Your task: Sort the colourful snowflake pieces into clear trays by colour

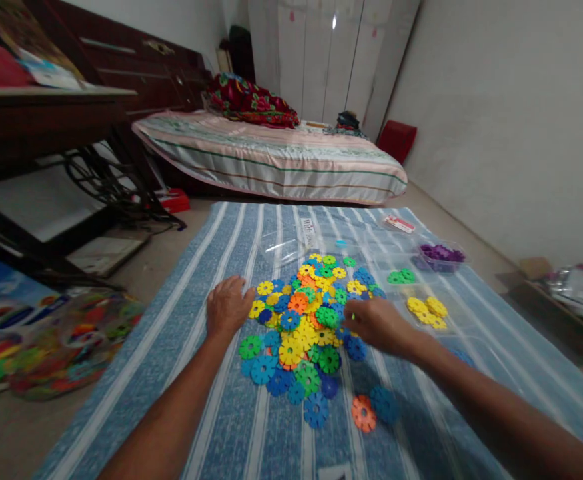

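Note:
A heap of flat plastic snowflake discs (307,320) in blue, yellow, green and orange lies on a blue striped mat (251,427). My left hand (227,308) rests at the heap's left edge, fingers curled down on the mat beside a yellow disc. My right hand (378,325) is at the heap's right side, fingers pinched on a small green disc (354,317). To the right, green discs (401,276), yellow discs (427,311) and purple discs (441,253) sit sorted in clear containers. An orange disc (364,413) lies alone nearer me.
A clear plastic bag (291,241) lies beyond the heap. A mattress (271,157) with striped sheet sits behind the mat. A dark table (46,127) stands at left, a bag of coloured toys (71,340) on the floor, a wall at right.

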### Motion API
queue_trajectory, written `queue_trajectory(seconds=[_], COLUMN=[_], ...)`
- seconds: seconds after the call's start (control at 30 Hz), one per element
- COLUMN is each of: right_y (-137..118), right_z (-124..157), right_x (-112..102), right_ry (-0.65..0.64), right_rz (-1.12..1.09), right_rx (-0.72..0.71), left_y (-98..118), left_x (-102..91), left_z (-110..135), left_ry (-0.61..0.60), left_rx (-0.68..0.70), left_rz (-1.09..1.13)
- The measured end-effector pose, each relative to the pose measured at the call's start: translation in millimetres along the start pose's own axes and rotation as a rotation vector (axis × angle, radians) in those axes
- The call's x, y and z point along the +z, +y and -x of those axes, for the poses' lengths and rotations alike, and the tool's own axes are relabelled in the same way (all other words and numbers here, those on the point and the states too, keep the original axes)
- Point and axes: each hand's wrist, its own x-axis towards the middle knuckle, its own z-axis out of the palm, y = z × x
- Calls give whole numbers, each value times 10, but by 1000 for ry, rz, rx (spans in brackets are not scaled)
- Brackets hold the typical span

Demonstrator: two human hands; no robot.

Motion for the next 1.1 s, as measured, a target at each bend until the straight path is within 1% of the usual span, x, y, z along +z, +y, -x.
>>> queue_trajectory(seconds=[0.03,0.1,0.13,0.17,0.2,0.23,0.27,0.3,0.4,0.43,0.5,0.6,0.63,0.7,0.87,1.03,1.1], right_y=[103,289,364,422,462,483,485,472,363,312,204,65,32,-3,58,128,125], right_z=[-159,-423,-508,-552,-554,-515,-442,-341,37,162,379,606,657,729,789,780,766], right_x=[-118,-329,-407,-460,-485,-485,-463,-424,-265,-210,-109,26,67,141,261,265,235], right_ry=[144,431,527,588,610,590,530,436,76,-35,-217,-416,-454,-487,-468,-437,-443], right_rz=[12,-38,-78,-114,-145,-166,-175,-173,-117,-88,-23,104,140,182,164,121,84], right_rx=[56,137,155,163,160,144,118,81,-11,-19,-3,25,31,42,61,74,50], left_y=[0,4,7,10,14,17,20,22,25,25,27,34,37,42,44,34,30], left_x=[-1,-4,-6,-8,-8,-8,-6,-2,15,21,25,15,10,0,-3,9,10], left_z=[1,6,8,11,13,14,14,13,4,0,-9,-16,-17,-18,-21,-25,-25], left_ry=[-1,1,4,7,9,10,9,9,12,12,6,-7,-9,-10,-12,-14,-11], left_rx=[-2,-11,-15,-15,-15,-16,-17,-19,-26,-25,-21,-15,-14,-8,-12,-16,-17], left_rz=[1,3,5,7,10,15,22,29,50,54,57,49,44,36,32,25,19])
